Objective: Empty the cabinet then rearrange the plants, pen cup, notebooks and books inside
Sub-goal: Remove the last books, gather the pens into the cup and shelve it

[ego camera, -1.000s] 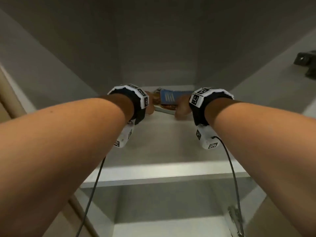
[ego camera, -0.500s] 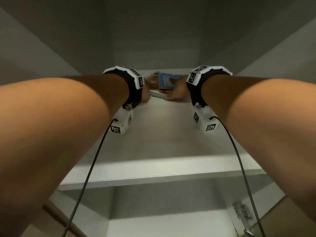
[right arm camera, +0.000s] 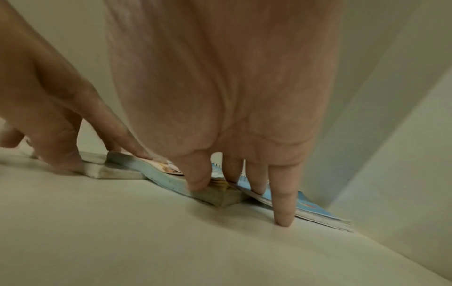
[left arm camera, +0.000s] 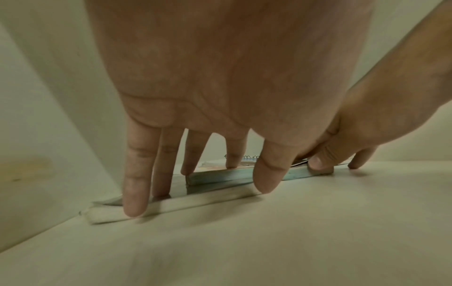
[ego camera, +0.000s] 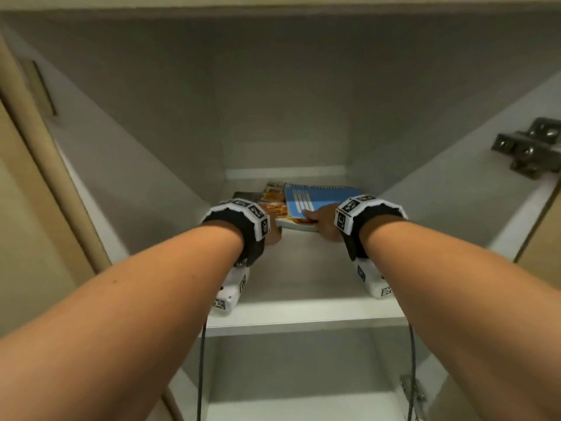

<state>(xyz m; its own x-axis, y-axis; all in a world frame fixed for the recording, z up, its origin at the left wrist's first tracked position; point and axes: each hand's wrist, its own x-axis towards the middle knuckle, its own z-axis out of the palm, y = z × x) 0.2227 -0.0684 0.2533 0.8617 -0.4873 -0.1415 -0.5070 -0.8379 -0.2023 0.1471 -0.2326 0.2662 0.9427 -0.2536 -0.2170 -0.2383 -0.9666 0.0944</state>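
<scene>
A flat stack lies at the back of the cabinet's upper shelf [ego camera: 303, 284]. A blue spiral notebook [ego camera: 318, 197] is on top at the right, over a colourful book [ego camera: 274, 205] and a dark-covered book [ego camera: 246, 196] at the bottom left. My left hand [ego camera: 274, 233] has straight fingers on the bottom book [left arm camera: 171, 208] and on the colourful book [left arm camera: 220, 173]. My right hand [ego camera: 321, 221] lays straight fingers on the notebook [right arm camera: 308, 207]. Its thumb presses the colourful book's front edge [right arm camera: 156, 174], and its little finger touches the shelf.
White cabinet walls close in on both sides of the stack. A metal hinge [ego camera: 528, 150] sits on the right wall and a second hinge [ego camera: 413, 387] lower down. A lower shelf [ego camera: 303, 405] lies beneath. The beige door [ego camera: 30, 208] stands open at the left.
Both hands stay on the stack at the back of the shelf. The head view has shifted, so more of the blue notebook and the cabinet interior shows.
</scene>
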